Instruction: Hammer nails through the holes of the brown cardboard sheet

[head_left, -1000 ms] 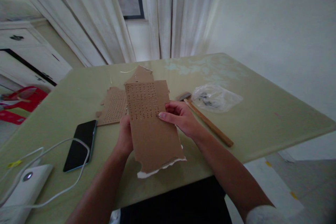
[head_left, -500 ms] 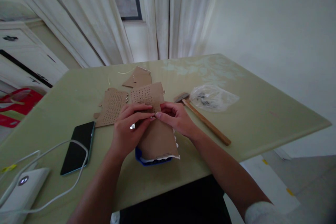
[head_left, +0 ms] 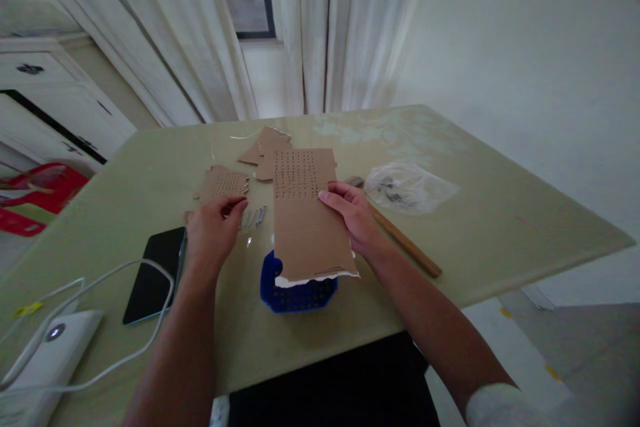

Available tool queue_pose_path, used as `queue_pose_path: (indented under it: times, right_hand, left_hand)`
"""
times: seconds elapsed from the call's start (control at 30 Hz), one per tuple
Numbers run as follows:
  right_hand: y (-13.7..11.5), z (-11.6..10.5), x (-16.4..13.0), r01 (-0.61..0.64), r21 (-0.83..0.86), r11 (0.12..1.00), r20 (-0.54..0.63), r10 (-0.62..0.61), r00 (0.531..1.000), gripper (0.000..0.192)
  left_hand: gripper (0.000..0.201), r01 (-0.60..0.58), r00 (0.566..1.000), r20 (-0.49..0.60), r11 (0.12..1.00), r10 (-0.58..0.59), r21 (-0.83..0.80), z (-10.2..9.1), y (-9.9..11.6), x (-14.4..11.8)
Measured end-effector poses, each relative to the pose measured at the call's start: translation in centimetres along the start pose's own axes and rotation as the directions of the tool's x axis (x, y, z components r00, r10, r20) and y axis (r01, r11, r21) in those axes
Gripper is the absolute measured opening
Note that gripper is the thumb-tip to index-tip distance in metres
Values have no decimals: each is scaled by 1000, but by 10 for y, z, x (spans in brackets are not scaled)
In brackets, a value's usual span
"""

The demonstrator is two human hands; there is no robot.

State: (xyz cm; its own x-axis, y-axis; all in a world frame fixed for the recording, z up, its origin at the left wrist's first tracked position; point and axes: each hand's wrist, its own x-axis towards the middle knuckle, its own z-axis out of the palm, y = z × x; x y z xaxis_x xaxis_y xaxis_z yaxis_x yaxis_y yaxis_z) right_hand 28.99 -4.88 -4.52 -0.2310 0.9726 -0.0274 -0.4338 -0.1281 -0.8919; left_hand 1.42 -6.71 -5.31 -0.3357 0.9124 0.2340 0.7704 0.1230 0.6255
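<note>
My right hand grips the right edge of a piece of brown cardboard, thumb on top. Rows of small holes cover the cardboard's far half, and its near edge is torn white. Beneath it, a blue perforated basket is partly hidden. My left hand is apart from the cardboard, its thumb and fingertips pinched together; what they hold, if anything, is too small to make out. Several metal nails lie on the table just right of those fingers. Another holed cardboard piece rests beyond my left hand.
A wooden-handled hammer lies right of my right hand, partly covered by it. Behind it sits a clear plastic bag with dark bits inside. Cardboard scraps lie farther back. On the left are a phone, a white power bank and a looping cable.
My left hand has left the cardboard and moved left towards the nails. My right hand has shifted the cardboard right and turned it straighter, uncovering more of the basket and the nails.
</note>
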Motion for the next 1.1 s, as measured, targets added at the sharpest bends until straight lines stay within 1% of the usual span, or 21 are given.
queue_pose_path:
  times: [0.03, 0.07, 0.1, 0.13, 0.27, 0.4, 0.47, 0.5, 0.53, 0.57, 0.6, 0.63, 0.67, 0.73, 0.87, 0.97, 1.1]
  right_hand:
    - [0, 0, 0, -7, 10, 1000, -3, 7, 1000, 34]
    - [1, 1, 0, -12, 17, 1000, -4, 12, 1000, 34]
    - [1, 1, 0, -15, 22, 1000, -2, 15, 1000, 33]
    - [2, 1, 0, -17, 27, 999, 2, 17, 1000, 34]
    - [3, 3, 0, -22, 48, 999, 16, 21, 1000, 34]
    - [0, 5, -2, -52, 92, 994, 53, 48, 997, 35]
    - [-1, 5, -3, -54, 134, 989, 55, 47, 997, 35]
    - [-2, 6, -3, -50, 156, 986, 50, 43, 998, 35]
    - [-2, 6, -4, -47, 175, 983, 45, 40, 998, 34]
    - [-3, 6, -4, -51, 189, 981, 44, 43, 998, 34]
    - [-3, 6, -5, -64, 196, 978, 52, 55, 997, 35]
    - [-3, 6, -5, -81, 199, 977, 65, 69, 995, 36]
    - [-2, 5, -5, -99, 198, 975, 83, 84, 993, 37]
    - [-2, 5, -6, -135, 182, 974, 131, 112, 985, 39]
    - [-1, 4, -8, -150, 127, 980, 183, 126, 975, 37]
    - [-1, 3, -8, -102, 80, 992, 193, 85, 978, 35]
    - [-1, 1, -9, -14, -38, 999, 232, 23, 973, 32]
  left_hand:
    - [31, 11, 999, 38, 990, -17, 139, 1, -6, 3]
    - [33, 11, 997, 67, 970, -28, 243, 3, -9, 5]
    - [35, 6, 996, 87, 949, -35, 315, 6, -12, 6]
    - [36, 1, 994, 102, 935, -40, 355, 9, -13, 5]
    - [35, -15, 990, 132, 923, -39, 384, 19, -14, 3]
    - [35, -28, 989, 145, 934, -26, 355, 19, -7, 2]
    - [37, -92, 991, 115, 961, 63, 262, 16, 4, -2]
    - [36, -152, 986, 90, 974, 138, 168, 14, 11, -6]
    - [33, -225, 974, 47, 974, 223, 34, 13, 19, -12]
    - [29, -295, 954, 16, 948, 299, -121, 13, 27, -17]
    - [27, -349, 932, 2, 897, 363, -270, 13, 35, -24]
    - [25, -377, 913, -4, 842, 407, -385, 14, 41, -30]
    - [26, -385, 901, -3, 797, 433, -466, 16, 45, -36]
    - [35, -334, 905, 28, 751, 424, -570, 20, 47, -44]
    - [49, -140, 945, 127, 720, 303, -680, 26, 38, -47]
    - [48, -53, 955, 148, 642, 255, -765, 28, 36, -47]
    - [43, 51, 972, 160, 511, 172, -858, 28, 48, -52]
